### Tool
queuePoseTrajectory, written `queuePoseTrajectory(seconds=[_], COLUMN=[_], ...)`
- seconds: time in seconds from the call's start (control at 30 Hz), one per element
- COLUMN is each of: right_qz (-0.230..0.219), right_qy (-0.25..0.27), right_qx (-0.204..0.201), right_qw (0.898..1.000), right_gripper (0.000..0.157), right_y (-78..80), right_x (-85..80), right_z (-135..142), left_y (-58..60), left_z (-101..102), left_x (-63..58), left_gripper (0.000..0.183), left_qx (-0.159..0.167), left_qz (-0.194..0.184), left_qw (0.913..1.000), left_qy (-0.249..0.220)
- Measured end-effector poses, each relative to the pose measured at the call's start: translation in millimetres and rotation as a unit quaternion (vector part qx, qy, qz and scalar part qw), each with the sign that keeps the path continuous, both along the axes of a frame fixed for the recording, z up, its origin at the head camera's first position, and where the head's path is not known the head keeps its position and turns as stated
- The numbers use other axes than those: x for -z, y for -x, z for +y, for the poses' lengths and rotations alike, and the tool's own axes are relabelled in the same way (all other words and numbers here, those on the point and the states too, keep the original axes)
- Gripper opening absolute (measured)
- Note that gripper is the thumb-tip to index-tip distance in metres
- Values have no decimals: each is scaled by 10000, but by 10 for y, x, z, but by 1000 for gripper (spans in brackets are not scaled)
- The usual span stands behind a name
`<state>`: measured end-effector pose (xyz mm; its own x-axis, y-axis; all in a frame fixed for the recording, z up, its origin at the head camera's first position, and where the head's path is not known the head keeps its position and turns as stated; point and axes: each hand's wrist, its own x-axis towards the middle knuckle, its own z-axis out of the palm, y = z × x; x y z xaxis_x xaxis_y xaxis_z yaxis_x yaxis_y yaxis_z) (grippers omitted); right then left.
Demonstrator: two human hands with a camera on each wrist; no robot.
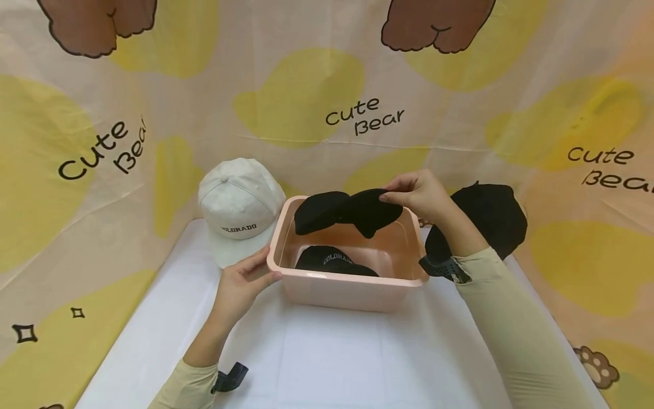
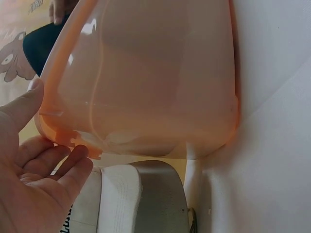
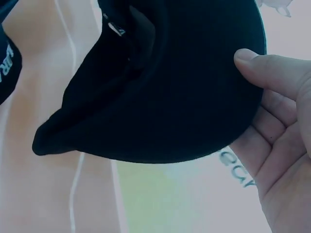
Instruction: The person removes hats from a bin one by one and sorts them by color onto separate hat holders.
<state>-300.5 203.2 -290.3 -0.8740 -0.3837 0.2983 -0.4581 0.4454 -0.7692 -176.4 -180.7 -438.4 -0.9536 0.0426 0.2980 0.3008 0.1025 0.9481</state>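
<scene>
My right hand (image 1: 421, 196) pinches the brim edge of a black cap (image 1: 327, 210) between thumb and fingers. In the right wrist view the thumb lies on the brim (image 3: 204, 97) of this cap. The cap hangs over the far part of a pink plastic bin (image 1: 347, 292). At the bin's near left corner, my left hand (image 1: 237, 289) grips the rim, thumb toward the front and fingers around the left side. Inside the bin lies another black cap (image 1: 311, 258) with COLORADO lettering, partly hidden by the front wall.
A white COLORADO cap (image 1: 240, 196) stands left of the bin, close to its wall. Another black cap (image 1: 495, 218) is to the right, partly behind my right forearm. All rest on a white-covered table (image 1: 327, 352), with a printed cloth (image 1: 286, 96) behind.
</scene>
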Motion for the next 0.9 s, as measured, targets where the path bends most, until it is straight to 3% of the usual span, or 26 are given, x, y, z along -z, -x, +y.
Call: queuePoseTrajectory(seconds=[0.33, 0.77, 0.9], right_qz=[1063, 1491, 1611], right_qy=[283, 448, 344], right_qx=[116, 539, 846], right_qw=[9939, 9863, 9827], right_gripper=[13, 17, 17], right_y=[-232, -372, -410], right_x=[-309, -545, -581], right_z=[153, 638, 760], left_y=[11, 3, -3], left_z=[13, 28, 29], left_x=[-7, -25, -27], left_gripper=[70, 69, 68], left_qx=[60, -37, -57], left_qz=[-14, -63, -47], left_qw=[9999, 10000, 10000], left_qy=[-91, -35, -17])
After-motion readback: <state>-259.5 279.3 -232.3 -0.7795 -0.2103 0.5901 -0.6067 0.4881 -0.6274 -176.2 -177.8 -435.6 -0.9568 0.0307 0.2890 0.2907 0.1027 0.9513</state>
